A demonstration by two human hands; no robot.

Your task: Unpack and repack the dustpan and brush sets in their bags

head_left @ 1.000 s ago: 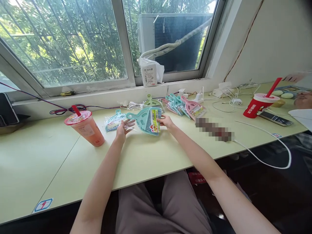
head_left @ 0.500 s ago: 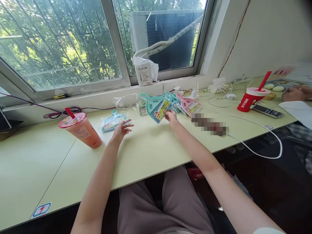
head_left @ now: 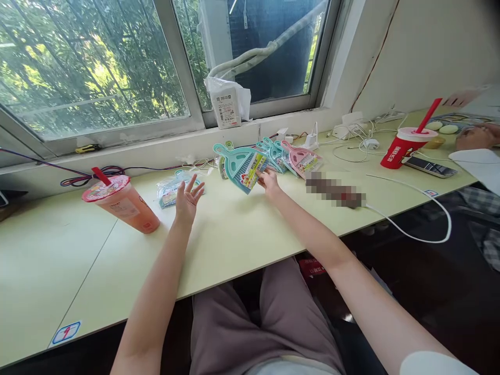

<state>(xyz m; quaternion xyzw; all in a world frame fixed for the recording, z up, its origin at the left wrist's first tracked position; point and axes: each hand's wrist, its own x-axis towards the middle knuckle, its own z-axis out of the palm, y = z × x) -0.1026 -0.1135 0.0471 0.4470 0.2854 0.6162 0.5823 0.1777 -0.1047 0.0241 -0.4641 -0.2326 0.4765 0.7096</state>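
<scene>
My right hand [head_left: 267, 180] pinches the lower edge of a teal mini dustpan set [head_left: 239, 163] with a colourful label, holding it tilted just over the pale green table [head_left: 234, 239]. My left hand [head_left: 187, 197] hovers above the table with fingers spread and nothing in it. Just behind that hand lies a bagged teal dustpan set [head_left: 170, 188]. A pile of teal and pink dustpan sets [head_left: 291, 158] lies to the right of the held one.
A pink drink cup with a red straw [head_left: 119, 201] stands at the left. A red cup with a straw [head_left: 406, 148], a phone [head_left: 428, 167], chargers and white cables [head_left: 414, 219] crowd the right. Another person's hand [head_left: 476, 137] rests at far right. A white packet [head_left: 226, 103] sits on the sill.
My right hand has lifted the teal dustpan set away from my left hand toward the pile. My left hand let go, rose and spread its fingers.
</scene>
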